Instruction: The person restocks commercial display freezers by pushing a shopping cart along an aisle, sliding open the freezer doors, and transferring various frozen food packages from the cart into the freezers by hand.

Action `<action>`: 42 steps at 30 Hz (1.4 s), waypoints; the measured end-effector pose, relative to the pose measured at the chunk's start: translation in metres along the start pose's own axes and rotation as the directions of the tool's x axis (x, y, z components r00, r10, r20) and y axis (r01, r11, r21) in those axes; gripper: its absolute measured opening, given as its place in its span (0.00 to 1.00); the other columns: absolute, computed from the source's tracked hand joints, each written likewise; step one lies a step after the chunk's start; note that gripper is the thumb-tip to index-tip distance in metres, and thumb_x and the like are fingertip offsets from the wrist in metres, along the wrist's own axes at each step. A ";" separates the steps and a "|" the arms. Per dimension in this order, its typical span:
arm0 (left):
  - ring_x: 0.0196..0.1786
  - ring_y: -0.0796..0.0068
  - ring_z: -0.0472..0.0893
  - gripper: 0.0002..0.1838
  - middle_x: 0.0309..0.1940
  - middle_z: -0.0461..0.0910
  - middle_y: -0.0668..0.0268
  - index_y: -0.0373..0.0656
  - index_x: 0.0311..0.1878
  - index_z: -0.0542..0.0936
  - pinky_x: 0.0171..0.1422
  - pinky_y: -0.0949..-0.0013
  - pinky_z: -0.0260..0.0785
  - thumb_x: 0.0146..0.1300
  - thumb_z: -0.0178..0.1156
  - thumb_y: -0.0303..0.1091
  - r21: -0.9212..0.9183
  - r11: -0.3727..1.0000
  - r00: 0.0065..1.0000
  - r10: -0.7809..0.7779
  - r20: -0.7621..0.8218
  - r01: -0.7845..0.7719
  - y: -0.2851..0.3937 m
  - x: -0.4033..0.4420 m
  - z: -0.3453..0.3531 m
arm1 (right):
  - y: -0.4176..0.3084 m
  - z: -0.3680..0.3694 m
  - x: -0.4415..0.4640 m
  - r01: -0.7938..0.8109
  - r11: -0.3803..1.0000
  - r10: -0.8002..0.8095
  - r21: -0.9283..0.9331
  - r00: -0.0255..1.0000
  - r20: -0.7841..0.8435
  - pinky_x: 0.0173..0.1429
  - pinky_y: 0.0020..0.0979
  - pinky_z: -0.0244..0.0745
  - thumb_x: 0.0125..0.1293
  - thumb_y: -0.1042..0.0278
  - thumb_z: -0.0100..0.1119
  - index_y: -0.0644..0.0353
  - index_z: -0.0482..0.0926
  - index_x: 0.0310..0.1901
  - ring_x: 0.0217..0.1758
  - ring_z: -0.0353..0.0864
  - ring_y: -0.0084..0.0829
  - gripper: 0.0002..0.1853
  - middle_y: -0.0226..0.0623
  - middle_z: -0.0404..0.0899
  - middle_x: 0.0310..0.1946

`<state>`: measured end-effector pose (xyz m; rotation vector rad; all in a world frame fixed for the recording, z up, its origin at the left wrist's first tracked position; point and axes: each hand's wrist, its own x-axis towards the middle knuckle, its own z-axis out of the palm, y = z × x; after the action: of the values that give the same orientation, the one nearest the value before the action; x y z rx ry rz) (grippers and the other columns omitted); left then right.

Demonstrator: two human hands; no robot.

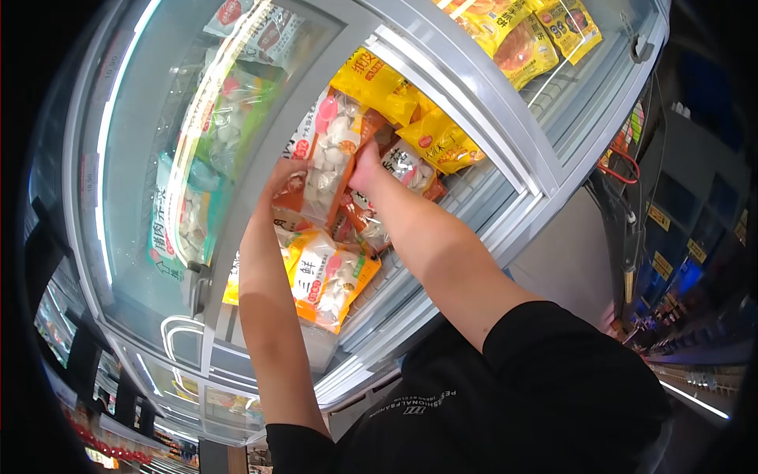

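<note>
Risks: 
- Slip. Cause, as judged: smooth, loose plastic gripped only at its edges; contents could shift and pull the bag out of the fingers. 
- Snag or tear. Cause: neighbouring packs crowded against it, with the frame of the glass lid near at 10 o'clock. 
- Slide of the heap. Cause: packs lying overlapped; the orange dumpling pack at 6 o'clock and the yellow packet at 1 o'clock could shift. 
- Knocked forearm. Cause: hard freezer rail at 3 o'clock, close to the reach.

Item: one bag of dumplings, inside the open section of the freezer, between the hands. Clear front, white rounded pieces visible; orange-brown borders, pink patch toward 12 o'clock, printed characters. Lies tilted, long side running roughly 1 to 7 o'clock. Seal condition: cannot tell.

Hands: left hand at 8 o'clock, holding the bag's edge; right hand at 3 o'clock, against the opposite edge, fingers partly hidden, firmness of grasp not determinable.
</note>
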<state>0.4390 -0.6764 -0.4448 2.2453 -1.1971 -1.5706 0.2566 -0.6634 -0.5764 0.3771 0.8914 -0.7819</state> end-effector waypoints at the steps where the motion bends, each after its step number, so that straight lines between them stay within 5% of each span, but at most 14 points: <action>1: 0.55 0.59 0.84 0.53 0.53 0.84 0.53 0.35 0.64 0.72 0.63 0.61 0.75 0.29 0.88 0.33 0.039 0.998 0.999 0.043 -0.016 -0.043 0.001 0.004 -0.003 | 0.006 0.001 0.005 0.021 1.000 -0.021 -0.006 0.999 -0.025 0.71 0.53 0.71 0.70 0.27 0.41 0.52 0.77 0.63 0.64 0.79 0.46 0.38 0.41 0.80 0.62; 5: 0.57 0.59 0.83 0.57 0.54 0.84 0.53 0.35 0.66 0.70 0.66 0.61 0.73 0.27 0.89 0.32 0.142 0.970 0.978 0.204 -0.042 -0.196 -0.008 0.024 -0.002 | 0.011 0.013 0.000 0.086 0.989 -0.139 -0.122 0.834 -0.535 0.71 0.49 0.71 0.70 0.24 0.40 0.52 0.75 0.65 0.64 0.79 0.43 0.40 0.39 0.77 0.65; 6: 0.57 0.59 0.83 0.57 0.54 0.84 0.53 0.35 0.67 0.69 0.66 0.61 0.73 0.27 0.89 0.32 0.171 0.965 0.976 0.212 -0.049 -0.201 -0.001 0.018 -0.004 | 0.013 -0.017 0.023 0.093 0.988 -0.126 -0.122 0.945 -0.302 0.72 0.51 0.70 0.69 0.23 0.41 0.51 0.75 0.66 0.66 0.77 0.42 0.41 0.38 0.77 0.65; 9: 0.59 0.60 0.82 0.59 0.56 0.83 0.54 0.35 0.68 0.68 0.67 0.61 0.72 0.27 0.89 0.32 0.148 0.971 0.979 0.196 -0.047 -0.187 -0.008 0.022 -0.001 | 0.014 -0.022 0.025 0.104 0.977 -0.143 -0.188 0.968 -0.206 0.69 0.52 0.71 0.67 0.21 0.41 0.49 0.77 0.64 0.64 0.77 0.41 0.41 0.38 0.79 0.63; 12: 0.59 0.63 0.82 0.59 0.56 0.83 0.56 0.34 0.69 0.68 0.67 0.62 0.73 0.28 0.89 0.32 0.083 0.963 0.966 0.258 0.007 -0.258 -0.036 0.048 0.004 | -0.001 -0.019 0.004 -0.053 0.950 -0.064 -0.307 0.931 -0.359 0.63 0.50 0.72 0.64 0.18 0.40 0.48 0.79 0.60 0.60 0.78 0.40 0.43 0.37 0.81 0.60; 18: 0.54 0.65 0.84 0.58 0.52 0.84 0.55 0.34 0.67 0.69 0.63 0.65 0.76 0.29 0.90 0.36 -0.128 0.952 0.952 0.290 0.094 -0.277 -0.029 0.049 0.002 | 0.015 -0.035 0.029 0.053 0.952 -0.148 -0.302 0.943 -0.299 0.67 0.42 0.69 0.70 0.22 0.36 0.51 0.78 0.63 0.63 0.76 0.37 0.42 0.36 0.80 0.63; 22: 0.57 0.66 0.84 0.57 0.55 0.85 0.56 0.34 0.67 0.69 0.64 0.64 0.76 0.30 0.90 0.41 0.132 0.947 0.956 0.290 0.039 -0.293 -0.053 0.070 0.000 | 0.009 -0.012 0.007 0.063 0.982 -0.100 -0.177 0.973 -0.209 0.69 0.39 0.68 0.71 0.21 0.37 0.55 0.77 0.65 0.66 0.74 0.37 0.44 0.37 0.78 0.64; 28: 0.58 0.68 0.83 0.57 0.55 0.84 0.58 0.34 0.66 0.71 0.65 0.63 0.75 0.28 0.90 0.38 -0.037 0.972 0.962 0.234 0.141 -0.231 -0.054 0.066 0.012 | 0.009 -0.038 0.018 0.136 0.987 -0.147 -0.083 0.979 -0.144 0.66 0.40 0.71 0.70 0.22 0.38 0.55 0.78 0.64 0.65 0.76 0.38 0.43 0.38 0.80 0.63; 30: 0.56 0.68 0.83 0.58 0.56 0.84 0.58 0.34 0.67 0.70 0.61 0.64 0.77 0.27 0.90 0.34 -0.082 0.960 0.944 0.279 0.177 -0.268 -0.053 0.067 0.016 | 0.014 -0.066 0.044 0.137 0.989 -0.144 -0.047 0.958 -0.247 0.66 0.41 0.71 0.71 0.23 0.38 0.56 0.77 0.65 0.65 0.76 0.38 0.43 0.38 0.80 0.63; 33: 0.59 0.68 0.82 0.50 0.56 0.84 0.61 0.37 0.66 0.73 0.66 0.64 0.73 0.33 0.87 0.28 0.064 0.980 0.963 0.169 0.212 -0.186 -0.025 0.056 0.001 | 0.015 -0.054 0.043 0.174 0.982 -0.189 -0.079 0.943 -0.275 0.67 0.42 0.71 0.73 0.24 0.36 0.56 0.73 0.69 0.66 0.75 0.38 0.43 0.37 0.78 0.64; 34: 0.59 0.68 0.81 0.52 0.57 0.83 0.59 0.36 0.67 0.72 0.66 0.65 0.72 0.31 0.87 0.27 -0.031 0.975 0.955 0.223 0.193 -0.221 -0.023 0.054 -0.001 | 0.011 -0.047 0.041 0.157 0.983 -0.177 -0.093 0.947 -0.267 0.68 0.42 0.71 0.73 0.26 0.36 0.56 0.72 0.69 0.66 0.75 0.38 0.42 0.36 0.78 0.65; 39: 0.57 0.56 0.80 0.51 0.54 0.82 0.55 0.39 0.69 0.72 0.62 0.59 0.71 0.35 0.83 0.28 0.298 0.936 0.940 0.261 -0.221 -0.190 -0.022 0.025 0.019 | 0.012 -0.040 0.035 0.000 0.963 -0.076 -0.270 0.960 -0.268 0.70 0.44 0.69 0.77 0.35 0.37 0.58 0.72 0.68 0.69 0.73 0.39 0.35 0.38 0.76 0.67; 40: 0.56 0.55 0.80 0.46 0.53 0.82 0.55 0.39 0.67 0.73 0.61 0.58 0.71 0.39 0.81 0.28 0.399 0.898 0.881 0.334 -0.336 -0.188 -0.020 0.008 0.031 | 0.009 -0.050 0.042 -0.024 0.883 -0.190 -0.469 0.896 -0.403 0.68 0.44 0.71 0.78 0.40 0.40 0.59 0.73 0.67 0.66 0.76 0.40 0.32 0.41 0.78 0.65; 42: 0.53 0.52 0.79 0.32 0.50 0.81 0.54 0.42 0.61 0.77 0.60 0.55 0.70 0.49 0.75 0.30 0.600 0.782 0.634 0.551 -0.542 -0.166 -0.022 -0.016 0.052 | -0.002 -0.072 0.051 -0.163 0.684 -0.299 -0.711 0.826 -0.477 0.46 0.49 0.84 0.78 0.49 0.39 0.51 0.76 0.60 0.49 0.85 0.37 0.22 0.36 0.84 0.51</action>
<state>0.4041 -0.6351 -0.4682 2.2703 -1.7631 -0.1609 0.2351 -0.6450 -0.6604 -0.1763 1.7158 -0.3048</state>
